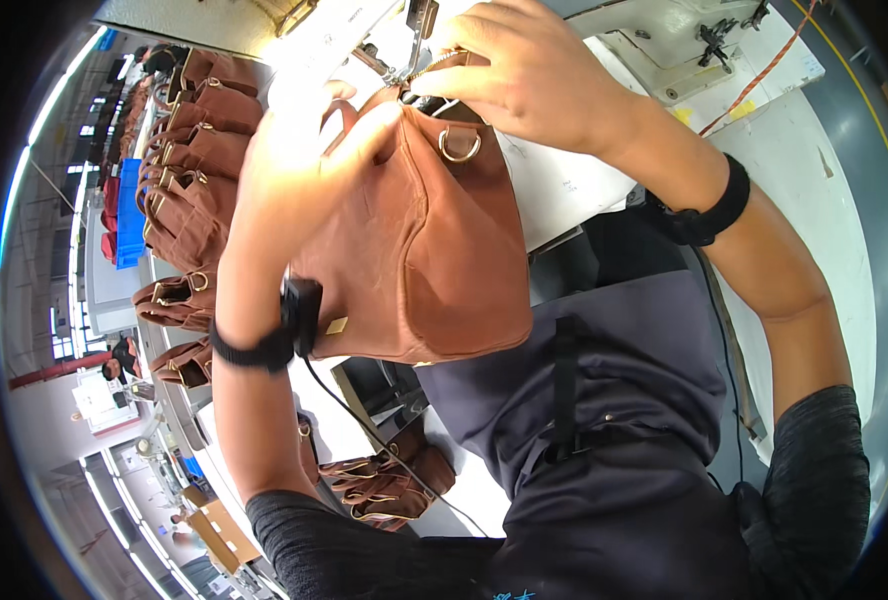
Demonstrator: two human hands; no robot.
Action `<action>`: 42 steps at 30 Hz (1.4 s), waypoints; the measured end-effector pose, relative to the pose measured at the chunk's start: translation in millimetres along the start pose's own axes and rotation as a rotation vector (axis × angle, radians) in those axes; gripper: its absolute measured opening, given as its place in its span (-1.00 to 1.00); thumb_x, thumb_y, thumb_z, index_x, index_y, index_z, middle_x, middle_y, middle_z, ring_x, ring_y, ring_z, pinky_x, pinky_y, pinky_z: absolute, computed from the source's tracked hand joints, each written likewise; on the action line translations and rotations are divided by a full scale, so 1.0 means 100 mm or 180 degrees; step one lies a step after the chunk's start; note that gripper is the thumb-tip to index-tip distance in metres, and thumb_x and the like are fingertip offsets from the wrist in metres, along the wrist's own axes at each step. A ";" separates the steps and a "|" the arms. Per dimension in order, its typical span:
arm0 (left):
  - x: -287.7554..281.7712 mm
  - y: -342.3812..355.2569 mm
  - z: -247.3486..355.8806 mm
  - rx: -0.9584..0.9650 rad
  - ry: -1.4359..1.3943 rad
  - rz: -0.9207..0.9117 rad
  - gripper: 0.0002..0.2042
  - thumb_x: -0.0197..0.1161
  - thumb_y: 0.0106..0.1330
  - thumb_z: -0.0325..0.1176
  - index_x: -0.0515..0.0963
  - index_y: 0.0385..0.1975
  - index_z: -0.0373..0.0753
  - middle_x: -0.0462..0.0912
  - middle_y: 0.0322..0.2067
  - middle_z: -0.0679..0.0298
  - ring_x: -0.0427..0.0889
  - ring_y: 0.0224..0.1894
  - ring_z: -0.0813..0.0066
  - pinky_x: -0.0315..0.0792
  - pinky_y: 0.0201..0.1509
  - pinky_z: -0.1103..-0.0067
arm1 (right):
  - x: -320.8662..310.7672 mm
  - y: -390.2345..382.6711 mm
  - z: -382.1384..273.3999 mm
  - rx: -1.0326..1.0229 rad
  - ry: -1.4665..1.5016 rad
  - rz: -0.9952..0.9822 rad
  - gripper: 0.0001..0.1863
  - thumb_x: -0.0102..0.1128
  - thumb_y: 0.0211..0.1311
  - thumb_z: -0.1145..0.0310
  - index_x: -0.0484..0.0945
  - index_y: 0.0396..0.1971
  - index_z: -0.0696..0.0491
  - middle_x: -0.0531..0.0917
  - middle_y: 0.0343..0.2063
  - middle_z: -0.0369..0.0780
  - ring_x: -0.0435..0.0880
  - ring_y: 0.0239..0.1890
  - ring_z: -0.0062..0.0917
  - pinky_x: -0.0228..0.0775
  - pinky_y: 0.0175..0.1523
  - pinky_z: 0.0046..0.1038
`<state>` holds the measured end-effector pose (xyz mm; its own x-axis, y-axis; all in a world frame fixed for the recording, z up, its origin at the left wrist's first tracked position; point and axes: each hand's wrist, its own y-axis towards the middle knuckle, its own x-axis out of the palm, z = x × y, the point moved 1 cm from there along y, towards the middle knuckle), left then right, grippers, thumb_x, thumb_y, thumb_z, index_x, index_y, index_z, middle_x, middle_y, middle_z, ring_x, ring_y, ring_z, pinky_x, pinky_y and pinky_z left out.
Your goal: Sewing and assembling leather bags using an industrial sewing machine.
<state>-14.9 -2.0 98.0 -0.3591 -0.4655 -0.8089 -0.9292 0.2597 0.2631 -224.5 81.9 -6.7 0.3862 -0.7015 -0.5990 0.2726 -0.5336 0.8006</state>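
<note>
A brown leather handbag [454, 250] with a gold D-ring on its side hangs at the front of a sewing machine, its top edge by the presser foot [396, 75]. My left hand [314, 145] grips the upper left of the bag, the thumb lying along the leather; glare washes out its other fingers. On the far right of the opening, my right hand [524, 80] pinches the bag's zippered top edge beside the foot. The needle point and the seam under it are too bright to make out.
Several similar brown bags [199, 140] line the left side, with more bags [394, 480] lower down. A blue bin [129, 215] stands beyond them. A white work surface [804, 230] curves along my right, and a thin black cable [364, 425] runs from my left wristband.
</note>
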 end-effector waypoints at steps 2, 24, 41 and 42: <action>0.45 -0.28 -0.20 -0.2757 -0.3627 -0.0876 -0.62 0.31 0.60 -0.06 0.62 -0.40 -0.24 0.53 -0.44 0.43 0.49 -0.29 0.60 0.42 -0.15 0.54 | 0.00 -0.01 -0.01 -0.0332 -0.0346 0.0287 -0.81 0.22 0.23 0.31 0.74 -0.21 -0.06 0.53 -0.33 -0.23 0.58 -0.16 -0.35 0.39 0.02 -0.26; 1.05 -0.55 -0.76 -0.2951 -0.4658 -0.1423 -0.63 0.61 0.23 -0.36 0.74 0.00 -0.33 0.80 -0.15 0.28 0.71 -0.13 0.55 0.59 0.07 0.56 | 0.03 -0.03 0.13 -0.0701 -0.0128 0.0534 -0.80 0.29 0.12 0.36 0.68 -0.24 0.06 0.56 -0.35 -0.32 0.58 -0.22 -0.45 0.40 -0.05 -0.35; 1.38 -0.62 -0.58 -0.2685 -0.6306 -0.1959 -0.79 0.47 0.45 -0.28 0.75 -0.15 -0.33 0.77 -0.27 0.42 0.59 -0.29 0.71 0.54 -0.11 0.64 | 0.02 0.04 0.17 0.0321 0.0170 -0.0148 -0.74 0.24 0.18 0.33 0.75 -0.14 -0.08 0.67 -0.17 -0.34 0.60 0.01 -0.38 0.33 0.17 -0.25; 1.37 -0.62 -0.58 -0.2580 -0.6361 -0.1988 -0.77 0.46 0.46 -0.27 0.76 -0.14 -0.33 0.77 -0.26 0.42 0.59 -0.28 0.70 0.54 -0.09 0.63 | 0.03 0.05 0.17 0.0502 0.0362 -0.0116 -0.73 0.25 0.17 0.35 0.77 -0.13 -0.09 0.68 -0.15 -0.33 0.61 0.03 -0.37 0.33 0.18 -0.25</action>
<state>-11.8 -130.8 1.9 -0.0597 0.9975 -0.0374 -0.8706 -0.0704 -0.4870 -237.2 68.9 -5.2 0.4781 -0.6273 -0.6148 0.1502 -0.6313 0.7609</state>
